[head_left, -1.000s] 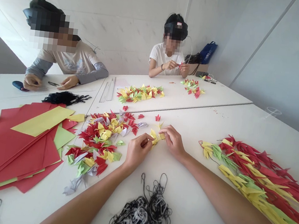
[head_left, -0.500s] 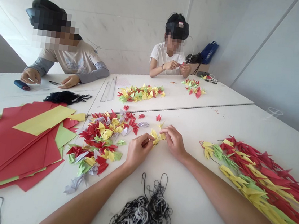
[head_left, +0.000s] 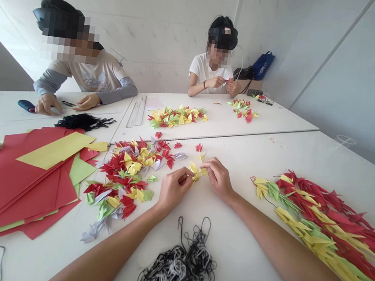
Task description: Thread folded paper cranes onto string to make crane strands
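Note:
Between my two hands is a yellow origami crane, just above the white table. My left hand pinches its left side with curled fingers. On its right, my right hand grips a wing tip between thumb and fingers. Another small yellow folded piece lies just beyond my fingers, near a red folded piece. To the left of my left hand spreads a pile of red, yellow, green and pale purple folded cranes. A tangle of black and grey cord lies between my forearms.
Strung rows of red, yellow and green cranes lie on the right. Coloured paper sheets are stacked at left, beside black threads. Two people sit across the table; one holds a red folded piece. More cranes lie before them.
My hands and the yellow crane have barely moved. The left co-worker's hand has shifted right, from beside the dark blue thread spool toward the black threads.

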